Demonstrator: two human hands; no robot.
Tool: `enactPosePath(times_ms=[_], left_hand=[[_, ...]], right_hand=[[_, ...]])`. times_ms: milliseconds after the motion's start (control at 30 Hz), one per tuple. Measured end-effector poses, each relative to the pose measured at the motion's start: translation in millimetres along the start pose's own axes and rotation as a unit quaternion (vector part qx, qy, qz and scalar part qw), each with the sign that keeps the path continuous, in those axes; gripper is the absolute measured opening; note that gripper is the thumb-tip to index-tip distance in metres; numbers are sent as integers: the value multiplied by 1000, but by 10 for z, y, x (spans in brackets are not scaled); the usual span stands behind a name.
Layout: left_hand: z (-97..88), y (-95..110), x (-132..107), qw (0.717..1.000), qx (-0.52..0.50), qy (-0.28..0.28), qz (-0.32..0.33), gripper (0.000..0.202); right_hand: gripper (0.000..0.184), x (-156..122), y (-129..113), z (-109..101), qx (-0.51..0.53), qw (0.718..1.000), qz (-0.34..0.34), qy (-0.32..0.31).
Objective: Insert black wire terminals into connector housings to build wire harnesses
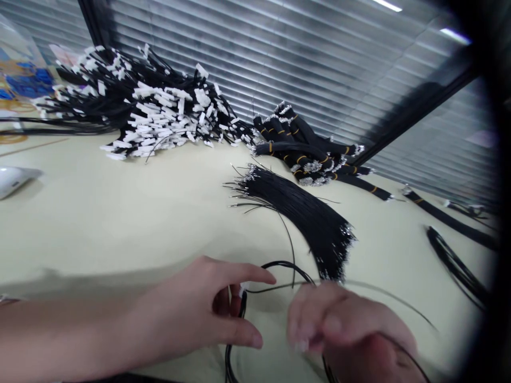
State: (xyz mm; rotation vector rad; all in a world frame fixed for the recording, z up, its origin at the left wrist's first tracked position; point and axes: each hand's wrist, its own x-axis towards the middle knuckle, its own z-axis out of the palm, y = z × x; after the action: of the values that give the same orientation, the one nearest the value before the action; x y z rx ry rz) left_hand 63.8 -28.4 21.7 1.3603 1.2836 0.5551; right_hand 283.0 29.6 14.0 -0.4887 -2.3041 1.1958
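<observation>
My left hand (203,308) is at the near edge of the cream table (120,213), its fingers pinched round a small white connector (242,289) on a looped black wire (285,266). My right hand (343,330) is just right of it, blurred by motion, fingers curled and seemingly pinching a thin black wire (383,295) that runs off to the right. Beyond both hands lies a fanned bundle of loose black wires (295,213) with bare metal ends.
A large heap of black wires with white connectors (147,106) lies at the back left. Bundles tied with yellow bands (307,149) lie at the back centre. More black wires (455,266) lie at the right. A white object (14,178) sits at the left edge. Blinds (279,53) stand behind.
</observation>
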Motion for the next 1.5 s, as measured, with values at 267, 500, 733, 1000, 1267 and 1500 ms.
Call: enactPosePath(times_ms=[267,500,733,1000,1267,1500], left_hand=[[2,5,17,999,24,2,22,47],[1,14,-1,1000,16,-1,12,50],[1,40,6,999,23,-12,28,56],[15,39,8,999,30,3,45,55],[20,4,5,999,27,9,28,54],[20,18,-6,999,22,11,25,53]], right_hand=[[28,125,-93,-90,-224,965,-110,77],[23,174,-223,-77,-198,976,-86,6],[26,134,-92,93,-136,989,-22,60],[13,140,-66,26,-244,964,-102,36],[10,195,-151,15,-291,945,-147,28],[14,193,-165,-24,-303,942,-145,18]])
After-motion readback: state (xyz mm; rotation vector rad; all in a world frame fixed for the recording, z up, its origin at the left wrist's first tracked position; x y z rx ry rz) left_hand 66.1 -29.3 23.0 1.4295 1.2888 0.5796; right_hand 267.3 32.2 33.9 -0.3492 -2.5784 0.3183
